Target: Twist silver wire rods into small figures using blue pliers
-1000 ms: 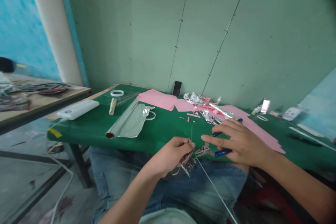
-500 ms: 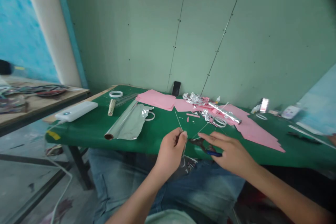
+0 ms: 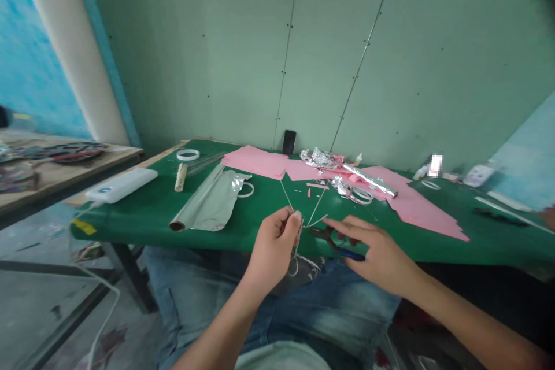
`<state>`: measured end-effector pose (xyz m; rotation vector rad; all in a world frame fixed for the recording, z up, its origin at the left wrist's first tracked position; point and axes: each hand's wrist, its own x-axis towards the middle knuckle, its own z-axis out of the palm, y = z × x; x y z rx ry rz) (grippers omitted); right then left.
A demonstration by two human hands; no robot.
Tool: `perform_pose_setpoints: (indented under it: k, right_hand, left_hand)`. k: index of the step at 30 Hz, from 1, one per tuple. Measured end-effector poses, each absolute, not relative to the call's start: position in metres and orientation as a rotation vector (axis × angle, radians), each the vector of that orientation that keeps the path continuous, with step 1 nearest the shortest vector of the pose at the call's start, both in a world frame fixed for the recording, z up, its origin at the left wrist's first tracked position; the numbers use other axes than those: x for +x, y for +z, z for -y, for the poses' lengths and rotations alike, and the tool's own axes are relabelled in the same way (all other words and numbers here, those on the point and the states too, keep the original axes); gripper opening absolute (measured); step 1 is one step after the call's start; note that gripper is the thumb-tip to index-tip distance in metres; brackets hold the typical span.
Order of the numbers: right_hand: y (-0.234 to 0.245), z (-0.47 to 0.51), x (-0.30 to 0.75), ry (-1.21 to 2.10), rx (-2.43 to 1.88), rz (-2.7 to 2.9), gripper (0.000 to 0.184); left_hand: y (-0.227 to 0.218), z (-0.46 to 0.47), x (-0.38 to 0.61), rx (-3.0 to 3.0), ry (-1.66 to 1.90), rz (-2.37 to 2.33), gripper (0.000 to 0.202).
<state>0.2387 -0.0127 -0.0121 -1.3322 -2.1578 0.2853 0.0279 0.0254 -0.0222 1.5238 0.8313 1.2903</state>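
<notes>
Hands (image 3: 274, 250) around thin strands (image 3: 287, 195), blue-handled pliers (image 3: 350, 254)

We pinch thin wires (image 3: 287, 194) in our left hand (image 3: 276, 245) and hold blue-handled pliers (image 3: 347, 252) in our right hand (image 3: 376, 248), beside the green worktop (image 3: 255, 221).

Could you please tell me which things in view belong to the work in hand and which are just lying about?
In use:
- thin, pale, wire-like strands, in the left hand
- blue-handled metal pliers, in the right hand

Probably just lying about:
- upright black rectangular phone
- white oblong power bank
- long silver foil roll, untouched, role unclear
</notes>
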Motion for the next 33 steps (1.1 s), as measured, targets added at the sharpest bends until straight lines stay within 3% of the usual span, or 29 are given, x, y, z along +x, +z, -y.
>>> perform_pose_setpoints:
  k: [6,16,21,28,33]
  right_hand:
    - [-0.016,-0.003,0.252,-0.147,-1.084,2.305,0.076]
    - [-0.007,-0.008,0.257,-0.245,-0.885,2.409,0.080]
    - [-0.017,-0.009,0.256,-0.157,-0.976,2.354,0.072]
    - [-0.038,0.004,0.225,0.178,-1.181,2.063,0.059]
    - [-0.038,0.009,0.216,0.247,-1.221,2.026,0.059]
  left_hand:
    - [-0.021,-0.027,0.029,1.271,1.083,-0.688,0.039]
    - [-0.027,-0.027,0.028,1.107,0.740,-0.493,0.034]
    - [-0.029,-0.028,0.033,1.155,0.938,-0.568,0.039]
    - [-0.032,-0.021,0.037,1.593,1.507,-0.942,0.036]
    - [-0.030,-0.025,0.034,1.508,1.444,-0.891,0.037]
